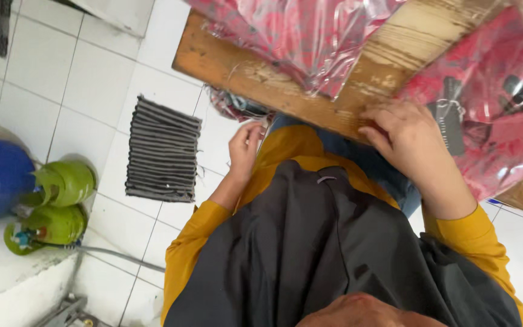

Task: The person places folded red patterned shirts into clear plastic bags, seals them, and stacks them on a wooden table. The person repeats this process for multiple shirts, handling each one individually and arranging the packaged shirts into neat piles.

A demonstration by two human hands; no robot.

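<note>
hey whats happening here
A person in yellow sleeves and a dark apron stands at a wooden table. Their right hand rests at the table's edge on a clear plastic bag holding red patterned cloth. Their left hand is lower, below the table edge, fingers curled, holding nothing that shows. A second bagged red cloth lies further along the table. A folded grey striped mat lies on the white tile floor.

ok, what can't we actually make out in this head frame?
- Left hand: fingers curl below the wooden table edge; whether it holds anything is unclear.
- Right hand: fingertips rest at the red garment in clear plastic; grip unclear.
- Second red plastic-wrapped bundle: cut off by the top edge.
- Two green gas cylinders: their bases are hidden by a white ledge.
</note>
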